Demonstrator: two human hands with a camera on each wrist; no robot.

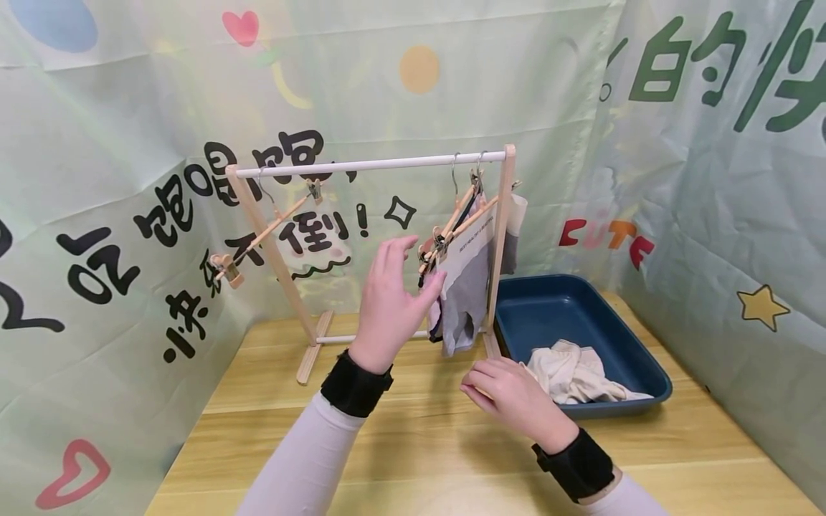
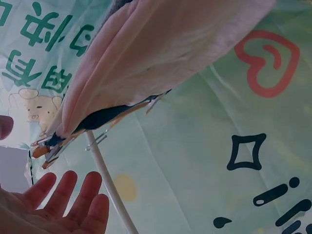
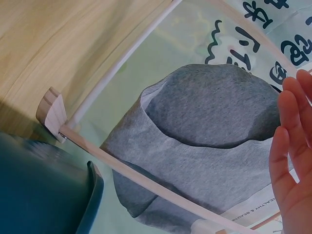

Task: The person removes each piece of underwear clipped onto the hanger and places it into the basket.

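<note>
My left hand (image 1: 390,301) is raised before the rack, thumb and fingers spread apart, holding nothing. Its thumb overlaps the clips of the front wooden clip hanger (image 1: 474,217) in the head view. From that hanger hang grey underpants (image 1: 466,290) with a white printed waistband. Behind them, a pink garment (image 2: 141,53) hangs by clips, above my left fingers (image 2: 66,195) in the left wrist view. Low over the table, my right hand (image 1: 516,398) has loosely bent fingers and nothing in them. It is beside a cream cloth (image 1: 571,373) lying in the blue tub.
A small wooden rack with a white rail (image 1: 374,165) stands on the wooden table (image 1: 413,444). A bare clip hanger (image 1: 274,223) hangs at its left end. The dark blue tub (image 1: 548,290) stands at the right, close by the rack's foot. Printed cloth walls (image 1: 161,107) surround the table.
</note>
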